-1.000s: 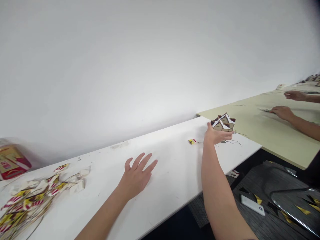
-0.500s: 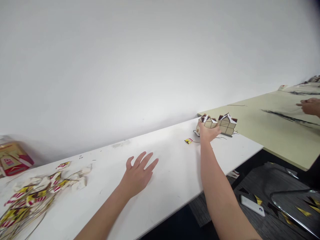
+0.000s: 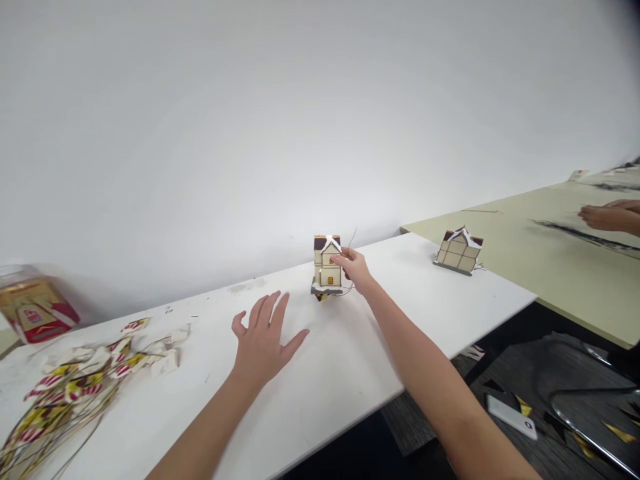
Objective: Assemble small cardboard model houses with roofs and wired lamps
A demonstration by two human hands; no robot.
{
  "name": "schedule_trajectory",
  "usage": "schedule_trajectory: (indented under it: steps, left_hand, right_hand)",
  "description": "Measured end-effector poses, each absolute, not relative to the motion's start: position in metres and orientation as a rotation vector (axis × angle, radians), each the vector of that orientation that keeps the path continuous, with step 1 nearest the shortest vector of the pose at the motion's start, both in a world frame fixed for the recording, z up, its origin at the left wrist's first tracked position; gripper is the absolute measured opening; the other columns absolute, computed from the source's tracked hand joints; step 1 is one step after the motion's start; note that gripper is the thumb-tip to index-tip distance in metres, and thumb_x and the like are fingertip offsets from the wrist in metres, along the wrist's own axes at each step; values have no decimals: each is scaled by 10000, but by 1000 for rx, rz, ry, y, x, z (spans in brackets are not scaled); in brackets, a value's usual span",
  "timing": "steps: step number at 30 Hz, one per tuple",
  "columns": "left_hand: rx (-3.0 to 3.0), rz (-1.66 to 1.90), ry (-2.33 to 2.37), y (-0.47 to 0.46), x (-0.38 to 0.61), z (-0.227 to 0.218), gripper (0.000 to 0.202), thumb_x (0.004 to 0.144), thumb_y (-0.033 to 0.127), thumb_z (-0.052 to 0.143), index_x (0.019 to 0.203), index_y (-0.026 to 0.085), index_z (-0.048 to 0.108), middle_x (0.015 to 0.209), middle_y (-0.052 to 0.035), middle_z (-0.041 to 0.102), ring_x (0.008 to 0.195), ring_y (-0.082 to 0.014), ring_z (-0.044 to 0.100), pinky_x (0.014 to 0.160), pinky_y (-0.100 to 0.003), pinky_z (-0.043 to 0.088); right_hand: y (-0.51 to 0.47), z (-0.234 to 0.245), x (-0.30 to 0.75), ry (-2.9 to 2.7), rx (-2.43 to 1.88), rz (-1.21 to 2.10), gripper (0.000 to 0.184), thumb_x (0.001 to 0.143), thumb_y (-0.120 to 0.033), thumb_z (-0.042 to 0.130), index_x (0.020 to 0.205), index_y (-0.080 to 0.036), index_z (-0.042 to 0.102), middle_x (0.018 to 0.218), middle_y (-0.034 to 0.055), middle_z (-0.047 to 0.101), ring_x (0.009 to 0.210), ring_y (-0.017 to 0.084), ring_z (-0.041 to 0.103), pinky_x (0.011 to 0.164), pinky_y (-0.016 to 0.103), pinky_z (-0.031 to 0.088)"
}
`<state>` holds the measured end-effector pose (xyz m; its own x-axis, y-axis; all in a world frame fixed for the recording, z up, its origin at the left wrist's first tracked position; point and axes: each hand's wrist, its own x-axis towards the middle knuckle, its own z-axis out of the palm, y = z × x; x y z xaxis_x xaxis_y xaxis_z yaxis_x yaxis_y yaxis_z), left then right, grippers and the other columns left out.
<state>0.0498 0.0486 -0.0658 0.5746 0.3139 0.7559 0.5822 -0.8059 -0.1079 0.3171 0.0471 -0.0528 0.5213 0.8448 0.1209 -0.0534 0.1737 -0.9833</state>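
right hand [image 3: 354, 268] was extended forward, fingers closed on the right side of a small model house [image 3: 325, 263]. the house was upright, cream walls, brown roof with white trim, a thin wire rising beside the fingers. it sat at the middle of the white table [image 3: 400, 313], close to the wall; whether its base rested on the surface could not be told. left hand [image 3: 263, 343] lay released, palm down, fingers spread on the table, nearer the person and left of the house, holding nothing. a second model house [image 3: 459, 251] stood well apart at the table's right end. a pile of striped paper pieces on wires [image 3: 75, 380] lay at the left end, a red and yellow container [image 3: 35, 307] behind it. another person's hand [image 3: 603, 217] rested on the adjoining beige table [image 3: 550, 280]. a phone [image 3: 511, 417] lay on the floor.
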Motion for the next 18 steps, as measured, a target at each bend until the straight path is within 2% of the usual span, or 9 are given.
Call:
schedule_trajectory:
  steps: [3, 6, 12, 15, 18]
  left_hand:
    - [-2540, -1042, -918, 49, 48, -66, 821, 816, 614, 547, 1467, 194, 276, 1321, -195, 550, 1165, -349, 523, 1000, -532, 190]
    - [-2684, -987, -1145, 49, 46, -67, 863, 787, 663, 543, 1459, 196, 267, 1308, -189, 551, 1159, -353, 519, 978, -547, 221]
    - [-2889, -1152, -1408, 51, 46, -70, 926, 735, 641, 622, 1461, 248, 203, 1306, -163, 565, 1174, -354, 528, 961, -556, 288]
    - [-2959, -1268, -1621, 48, 49, -65, 975, 667, 630, 689, 1443, 243, 245, 1286, -159, 579, 1211, -368, 507, 990, -573, 296]
    - [-3040, -1438, -1839, 43, 53, -59, 977, 621, 588, 744, 1417, 244, 295, 1273, -139, 580, 1239, -340, 489, 1005, -519, 348]
  right_hand:
    - [47, -51, 296, -843, -1178, 804, 520, 560, -542, 736, 946, -212, 625, 756, 7, 650, 597, 132, 544, 478, 242, 369]
    - [45, -51, 277, -862, -1053, 934, 515, 543, -586, 737, 889, -223, 619, 741, 9, 650, 607, 148, 571, 482, 245, 388]
    - [40, -51, 245, -867, -871, 1131, 616, 523, -680, 723, 925, -224, 623, 836, 36, 687, 754, 212, 642, 594, 299, 483]
    - [38, -51, 237, -864, -812, 1159, 641, 547, -692, 707, 966, -213, 630, 860, 47, 695, 803, 228, 654, 653, 325, 506]
    - [38, -53, 233, -867, -780, 1169, 662, 576, -702, 683, 1006, -203, 624, 890, 53, 700, 830, 229, 658, 701, 341, 516]
